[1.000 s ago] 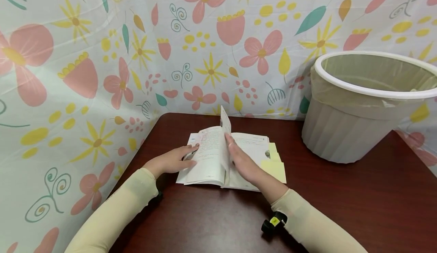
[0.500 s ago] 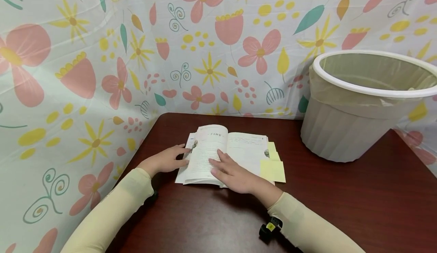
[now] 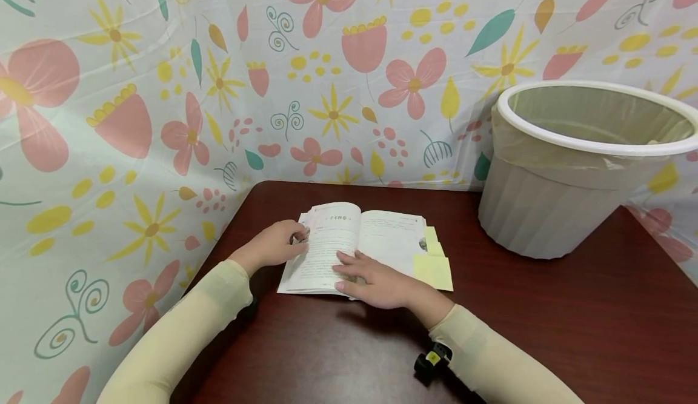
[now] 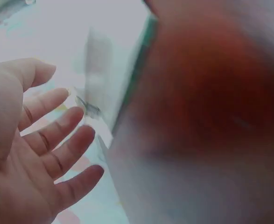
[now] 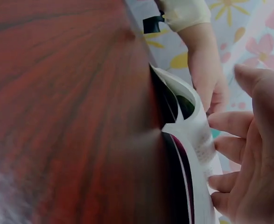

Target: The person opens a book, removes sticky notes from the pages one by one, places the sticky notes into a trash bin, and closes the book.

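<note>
An open book point(image 3: 329, 234) with printed pages lies on the dark red table. Its left page bulges up near the spine. My left hand point(image 3: 271, 245) is at the book's left edge, with fingers loosely bent; in the left wrist view that hand point(image 4: 48, 135) shows no page pinched between thumb and fingers. Spread over the lower part of the left page, near the spine, are the fingers of my right hand point(image 3: 376, 280). The right wrist view has this hand point(image 5: 251, 154) with fingertips at the curved page surface. Yellow sticky notes point(image 3: 433, 272) stick out along the right edge.
A grey waste bin point(image 3: 537, 210) with a white rim and a plastic liner stands at the table's right. Behind and to the left hangs a flower-patterned cloth point(image 3: 136, 228). The wooden table point(image 3: 327, 349) extends in front of the book.
A page that stood upright at the spine has gone over to the left and now lies there. My right hand moved down and left with it; my left hand's fingers bent more.
</note>
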Motion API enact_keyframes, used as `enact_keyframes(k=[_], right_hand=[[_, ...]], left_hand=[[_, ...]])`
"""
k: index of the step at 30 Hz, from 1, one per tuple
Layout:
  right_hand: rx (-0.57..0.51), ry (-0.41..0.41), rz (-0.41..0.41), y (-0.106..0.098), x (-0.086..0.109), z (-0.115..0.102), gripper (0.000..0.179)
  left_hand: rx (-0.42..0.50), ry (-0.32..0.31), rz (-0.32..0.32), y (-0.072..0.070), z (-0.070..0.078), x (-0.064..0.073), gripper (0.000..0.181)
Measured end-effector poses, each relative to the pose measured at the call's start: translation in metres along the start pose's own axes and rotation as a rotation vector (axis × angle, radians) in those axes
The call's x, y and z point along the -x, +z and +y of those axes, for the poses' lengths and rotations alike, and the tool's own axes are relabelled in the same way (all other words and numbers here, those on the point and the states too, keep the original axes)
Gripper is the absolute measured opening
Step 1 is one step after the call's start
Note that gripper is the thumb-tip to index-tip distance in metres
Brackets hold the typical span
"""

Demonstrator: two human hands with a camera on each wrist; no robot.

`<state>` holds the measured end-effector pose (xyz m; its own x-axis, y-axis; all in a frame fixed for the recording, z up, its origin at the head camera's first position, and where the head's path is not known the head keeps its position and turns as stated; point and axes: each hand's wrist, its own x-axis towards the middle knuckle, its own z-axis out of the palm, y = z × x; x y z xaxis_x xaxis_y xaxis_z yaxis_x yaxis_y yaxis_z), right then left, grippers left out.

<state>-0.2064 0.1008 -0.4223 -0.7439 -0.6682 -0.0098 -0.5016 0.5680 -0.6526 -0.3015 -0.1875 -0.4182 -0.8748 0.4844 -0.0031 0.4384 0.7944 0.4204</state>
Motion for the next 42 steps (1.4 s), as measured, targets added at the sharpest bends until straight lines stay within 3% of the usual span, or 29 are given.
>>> enact_keyframes(k=[4,9,14,17,20,25,35,42], right_hand=[[-0.024,-0.020,-0.006,-0.008,0.002,0.002,0.055],[-0.063,-0.037,-0.003,-0.022,0.006,0.007,0.043],[-0.041,-0.023,0.015,-0.036,0.015,0.013,0.037],[-0.006,-0.007,0.017,-0.043,0.025,0.020,0.037],[0.019,0.015,0.031,-0.049,0.037,0.026,0.036],[0.042,0.073,0.081,-0.058,0.059,0.038,0.035],[0.079,0.202,0.137,-0.078,0.097,0.067,0.043],[0.121,0.263,0.130,-0.082,0.102,0.080,0.045]], left_hand=[[0.099,0.058,-0.067,-0.001,0.017,-0.016,0.006],[0.194,0.089,-0.195,-0.008,0.038,-0.043,0.016],[0.247,-0.001,-0.349,-0.022,0.058,-0.072,0.031],[0.266,-0.073,-0.399,-0.029,0.070,-0.088,0.042],[0.303,-0.125,-0.396,-0.031,0.080,-0.103,0.052],[0.378,-0.119,-0.360,-0.027,0.092,-0.126,0.056],[0.549,-0.028,-0.298,-0.004,0.131,-0.153,0.057],[0.528,0.060,-0.269,0.012,0.145,-0.160,0.055]])
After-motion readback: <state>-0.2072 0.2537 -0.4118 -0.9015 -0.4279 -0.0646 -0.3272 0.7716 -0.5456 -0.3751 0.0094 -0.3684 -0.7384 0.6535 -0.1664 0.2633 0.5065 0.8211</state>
